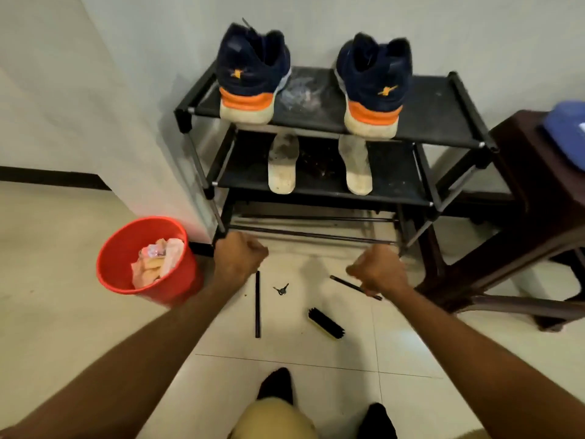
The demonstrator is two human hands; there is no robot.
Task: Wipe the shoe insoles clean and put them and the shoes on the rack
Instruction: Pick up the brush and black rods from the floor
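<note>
Bumping that rack is my main worry. Its bottom tier is just bare rails, so it's probably wobbly, and both shoes sit on the top shelf with their heels hanging over the front edge. One knock and they could tip off. Same goes for the insoles on the middle shelf, which poke past the edge and look grubby too. The left hand is a closed fist by the rack's front leg with nothing showing in it. The right hand is also a fist, over a rod on the floor, and doesn't seem to grip it.
</note>
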